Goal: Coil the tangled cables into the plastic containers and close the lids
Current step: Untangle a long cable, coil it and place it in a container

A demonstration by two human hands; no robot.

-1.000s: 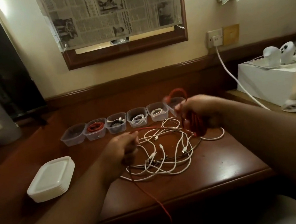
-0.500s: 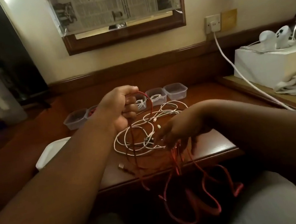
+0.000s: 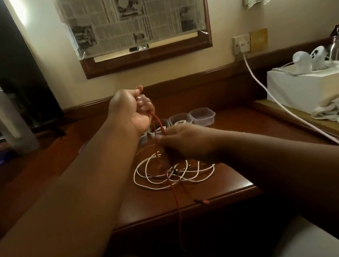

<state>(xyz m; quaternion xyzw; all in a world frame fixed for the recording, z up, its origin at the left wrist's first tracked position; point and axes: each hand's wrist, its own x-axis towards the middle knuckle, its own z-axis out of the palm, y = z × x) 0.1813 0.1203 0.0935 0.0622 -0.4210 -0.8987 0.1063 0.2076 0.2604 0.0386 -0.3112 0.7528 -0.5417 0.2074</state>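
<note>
Partly hidden containers (image 3: 203,116), hands (image 3: 132,109) gripping red cable (image 3: 175,195)

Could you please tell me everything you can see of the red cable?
The red cable is thin, flexible and cord-like. The raised left hand grips its upper part; the right hand pinches it lower down. From there it crosses the white cables and hangs over the desk edge.
</note>
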